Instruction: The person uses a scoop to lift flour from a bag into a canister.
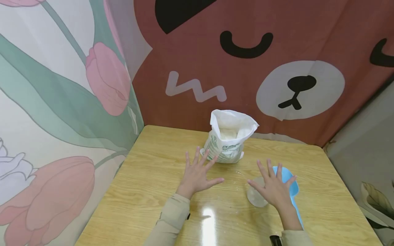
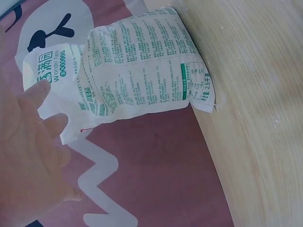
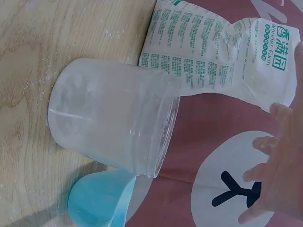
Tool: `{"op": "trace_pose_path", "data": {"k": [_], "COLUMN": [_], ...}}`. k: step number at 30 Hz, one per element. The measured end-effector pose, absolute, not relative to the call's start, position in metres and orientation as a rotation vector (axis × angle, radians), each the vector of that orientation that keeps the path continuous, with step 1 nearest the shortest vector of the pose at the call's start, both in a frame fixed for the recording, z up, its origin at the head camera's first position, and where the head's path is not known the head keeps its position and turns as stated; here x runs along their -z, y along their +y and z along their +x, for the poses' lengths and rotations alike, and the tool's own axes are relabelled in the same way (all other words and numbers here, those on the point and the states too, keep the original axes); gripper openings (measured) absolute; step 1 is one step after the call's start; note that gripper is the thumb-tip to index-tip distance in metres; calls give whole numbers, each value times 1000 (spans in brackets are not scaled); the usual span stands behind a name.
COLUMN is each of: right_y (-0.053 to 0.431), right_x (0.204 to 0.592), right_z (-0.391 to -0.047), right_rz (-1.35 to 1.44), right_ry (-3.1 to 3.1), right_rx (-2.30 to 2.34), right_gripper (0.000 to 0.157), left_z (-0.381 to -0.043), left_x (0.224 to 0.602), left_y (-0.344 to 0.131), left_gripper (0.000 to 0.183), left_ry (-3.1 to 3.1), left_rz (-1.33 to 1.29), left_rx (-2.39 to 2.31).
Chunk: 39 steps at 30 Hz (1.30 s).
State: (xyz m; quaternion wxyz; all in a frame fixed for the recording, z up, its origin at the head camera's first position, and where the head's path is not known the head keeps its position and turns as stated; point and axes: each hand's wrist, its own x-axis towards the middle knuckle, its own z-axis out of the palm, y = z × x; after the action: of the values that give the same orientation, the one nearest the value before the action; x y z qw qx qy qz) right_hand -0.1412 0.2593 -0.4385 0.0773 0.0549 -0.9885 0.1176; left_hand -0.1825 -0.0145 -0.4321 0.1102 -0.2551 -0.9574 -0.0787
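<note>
With fingers spread wide, my left hand (image 1: 196,175) hovers over the table in front of a white bag (image 1: 226,145) with green print. The bag stands upright, its top gaping and pale contents showing inside. My right hand (image 1: 275,188), also spread, is above a clear plastic jar (image 1: 256,195) and a blue scoop (image 1: 288,179), partly covering both in the head view. In the right wrist view the jar (image 3: 109,113) is lidless and upright beside the scoop's bowl (image 3: 99,198). Neither hand holds anything.
The wooden table (image 1: 138,177) carries scattered white powder specks near the jar. A brown cloth with a bear face (image 1: 240,68) hangs behind the table's back edge. A tulip-patterned cloth (image 1: 61,102) hangs on the left.
</note>
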Motion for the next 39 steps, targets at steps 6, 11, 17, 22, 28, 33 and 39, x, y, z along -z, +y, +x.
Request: {"op": "trace_pose_path", "data": {"k": [6,11,17,22,28,33,39], "right_y": [257,257,259,261,261,261,260], "right_x": [438,440,443,447,448,449,450], "right_z": [-141,-141,-143,-143,-144,-145,-145], "right_rz": [160,165,195,221,242,275,302], "right_ry": [-2887,-2842,-2767,-2673,-2608,-2514,-2461], "right_rx": [-386,-402,-398,-385,-382,-435,-467], "right_gripper": [81,81,75,63,56,44,32], "left_z": [-183,-185,-187,-189,-193,-195,-196], "left_x": [432,430,430,433,437,440,442], "left_y": [-15,-15,-15,-15,-15,-16,-16], "left_gripper": [79,74,73,58,38,20,14], "left_ry": [-2809,-2827,-2786,-2625,-2453,-2343,-2324], "left_rz": [-751,-747,-740,-775,-802,-781,-750], "left_rx": [251,307,309,301,374,403,447]}}
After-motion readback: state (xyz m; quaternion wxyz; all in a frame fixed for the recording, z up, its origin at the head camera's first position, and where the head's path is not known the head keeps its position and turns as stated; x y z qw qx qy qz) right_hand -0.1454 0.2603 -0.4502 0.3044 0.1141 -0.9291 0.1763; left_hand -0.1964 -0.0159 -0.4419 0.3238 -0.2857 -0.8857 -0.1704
